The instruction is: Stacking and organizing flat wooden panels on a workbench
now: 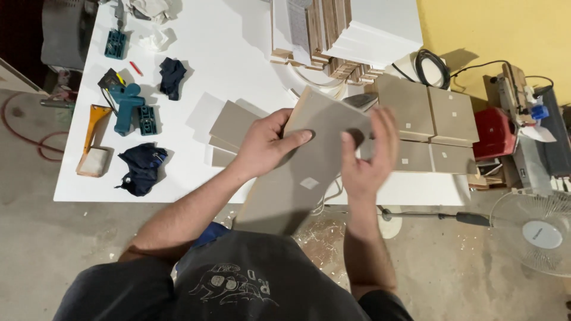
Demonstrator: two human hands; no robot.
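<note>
Holding a flat grey-beige rectangular panel tilted above the white worktable's near edge, left hand clamps its left side, right hand flat against its face. Seemingly mid-inspection; setting it among matching panels needs a steady two-handed carry.

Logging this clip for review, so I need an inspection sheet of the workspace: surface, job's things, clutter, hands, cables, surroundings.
Surface: white worktable, mostly bare in the middle.
Job's things: long grey-beige panel held tilted over the table's near edge; more grey-beige panels stacked at right, a few flat ones under the left hand.
Clutter: teal clamp tool, dark cloths, orange scraper, stacked boards at the far edge.
Hands: left hand grips the panel's left edge; right hand is on its right edge, blurred.
Cables: coiled black cable at the table's right; a red hose on the floor.
Surroundings: concrete floor, yellow wall, standing fan, red machine.
</note>
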